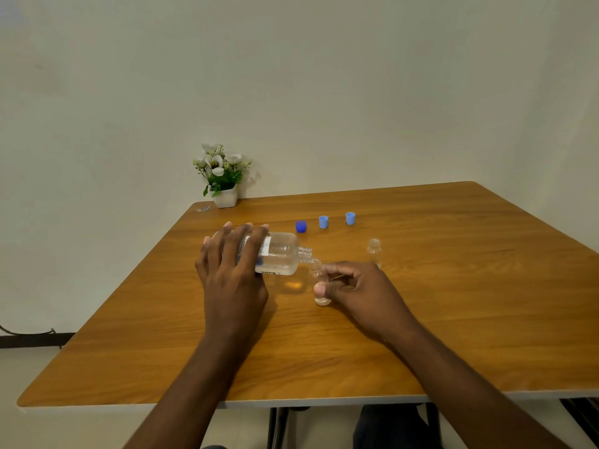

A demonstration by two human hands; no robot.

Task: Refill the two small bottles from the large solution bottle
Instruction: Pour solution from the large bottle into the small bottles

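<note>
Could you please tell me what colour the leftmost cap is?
The leftmost cap is dark blue; head view.

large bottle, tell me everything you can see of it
The large bottle is clear, plastic-looking, uncapped, with a threaded neck and a white printed label. It is tipped about level, neck to the right, mouth at the mouth of the small bottle that the right hand holds. Clear liquid pools along its lower side. The left hand grips it from above, over the label.

Large bottle [282, 254] tipped, seemingly touching vial [317, 270].

Caps [323, 222] behind, open tabletop [470, 303] rightward.
</note>
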